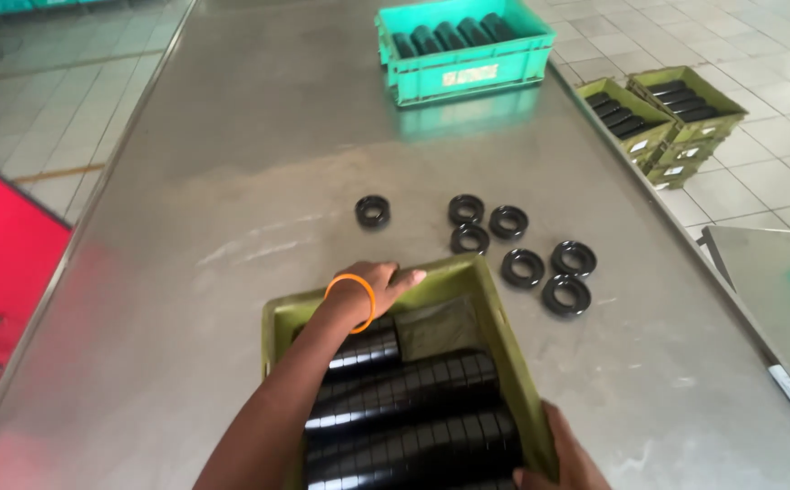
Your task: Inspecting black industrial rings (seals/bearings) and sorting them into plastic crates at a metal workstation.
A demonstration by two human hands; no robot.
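The left hand (379, 279), an orange band (351, 299) round its wrist, is clamped over the far rim of an olive-green crate (504, 336) that sits on the steel desk (232, 181) right in front of the person. The right hand (565, 454) grips the crate's near right corner, fingers closed on the wall (its lower part is cut off by the frame edge). Inside the crate lie rows of glossy black rings (413, 408) stacked on edge; three rows show clearly, and a fourth is half hidden under the left forearm.

Beyond the crate, seven loose black rings (524, 267) lie flat on the desk: one alone to the left, three clustered in the middle, three to the right. At the far end stands one teal crate (463, 73) holding dark cylinders. Off the desk's right edge, on the tiled floor, olive crates (676, 113) are stacked; how many is hard to tell.
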